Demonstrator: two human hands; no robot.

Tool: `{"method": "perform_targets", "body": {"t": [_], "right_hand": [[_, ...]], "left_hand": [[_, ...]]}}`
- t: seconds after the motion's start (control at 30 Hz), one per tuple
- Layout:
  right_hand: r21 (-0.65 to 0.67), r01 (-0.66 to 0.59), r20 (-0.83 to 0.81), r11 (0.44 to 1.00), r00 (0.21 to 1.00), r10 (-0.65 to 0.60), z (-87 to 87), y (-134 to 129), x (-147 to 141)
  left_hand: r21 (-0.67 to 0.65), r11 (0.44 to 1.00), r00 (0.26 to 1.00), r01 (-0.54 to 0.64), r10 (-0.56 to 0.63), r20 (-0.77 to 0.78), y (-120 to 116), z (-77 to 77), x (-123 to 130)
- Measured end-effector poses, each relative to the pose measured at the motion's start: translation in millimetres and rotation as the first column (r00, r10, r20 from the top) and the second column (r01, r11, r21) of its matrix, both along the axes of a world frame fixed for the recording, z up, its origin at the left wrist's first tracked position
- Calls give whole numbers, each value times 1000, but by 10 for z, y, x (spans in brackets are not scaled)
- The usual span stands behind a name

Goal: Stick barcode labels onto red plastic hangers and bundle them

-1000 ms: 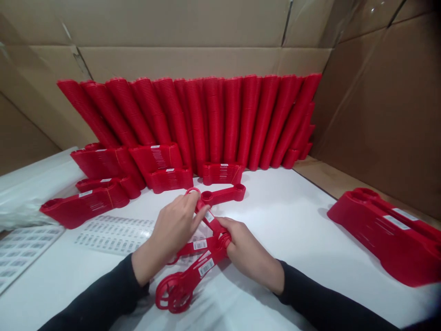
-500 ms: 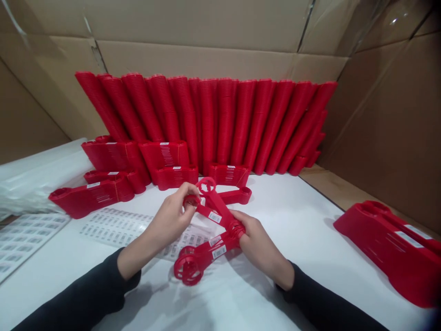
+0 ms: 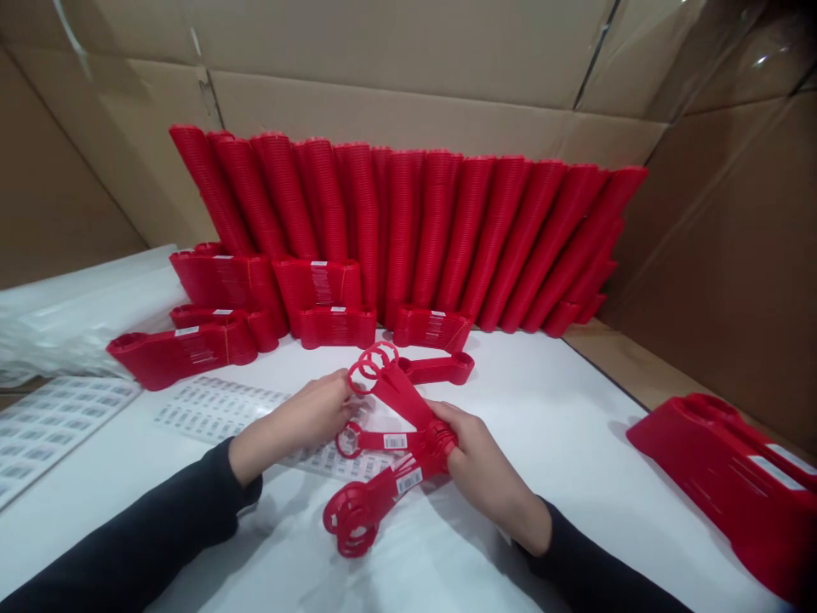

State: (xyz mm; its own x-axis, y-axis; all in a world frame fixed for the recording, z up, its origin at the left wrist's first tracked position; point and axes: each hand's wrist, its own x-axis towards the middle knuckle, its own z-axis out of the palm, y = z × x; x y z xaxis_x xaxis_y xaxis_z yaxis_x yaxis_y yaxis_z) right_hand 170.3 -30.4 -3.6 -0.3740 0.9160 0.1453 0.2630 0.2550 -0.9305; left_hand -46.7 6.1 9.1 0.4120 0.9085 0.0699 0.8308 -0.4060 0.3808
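Observation:
My right hand (image 3: 480, 453) is closed around one end of several flat red plastic strips with ring-shaped ends, fanned out to the left. Small white barcode labels (image 3: 395, 441) show on some of these red strips (image 3: 397, 398); the upper ones have bare faces. My left hand (image 3: 319, 415) is beside the upper rings, fingers curled and partly hidden behind them, so what it grips is unclear. A lower labelled strip's ring (image 3: 348, 440) hangs just below my left fingers. Behind the fan, another red strip bundle (image 3: 440, 369) lies on the white table (image 3: 542, 400).
Tall stacks of red strips (image 3: 440, 230) lean against the cardboard wall (image 3: 408, 51). Banded, labelled bundles (image 3: 185, 353) stand before them. Barcode label sheets (image 3: 51, 426) and clear plastic bags (image 3: 89, 311) lie left. A large red bundle (image 3: 715, 477) is at right.
My left hand has left the ring of a labelled strip and moved up to the upper rings. That strip has dropped toward the lower group. The view has shifted slightly.

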Motion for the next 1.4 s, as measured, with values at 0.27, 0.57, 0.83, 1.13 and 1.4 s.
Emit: {"method": "perform_targets", "body": {"t": [0.27, 0.57, 0.83, 1.13, 1.4], "right_hand": [[-23, 0, -1, 1000, 1000, 0, -28, 0, -3], [-129, 0, -20, 992, 1000, -3, -102, 35, 33], [-37, 33, -13, 999, 999, -33, -61, 49, 18], [-6, 29, -38, 1000, 999, -29, -17, 6, -18], [12, 23, -39, 1000, 999, -23, -9, -19, -14]], "left_hand": [[-43, 998, 999, 40, -41, -9, -45, -31, 9], [-187, 982, 998, 39, -31, 48, 45, 53, -76], [-367, 929, 882, 50, 132, 453, -155, 432, 129], [-207, 977, 793, -54, 168, 586, -262, 170, 479], [-102, 986, 824, -131, 165, 541, -261, 129, 501]]}}
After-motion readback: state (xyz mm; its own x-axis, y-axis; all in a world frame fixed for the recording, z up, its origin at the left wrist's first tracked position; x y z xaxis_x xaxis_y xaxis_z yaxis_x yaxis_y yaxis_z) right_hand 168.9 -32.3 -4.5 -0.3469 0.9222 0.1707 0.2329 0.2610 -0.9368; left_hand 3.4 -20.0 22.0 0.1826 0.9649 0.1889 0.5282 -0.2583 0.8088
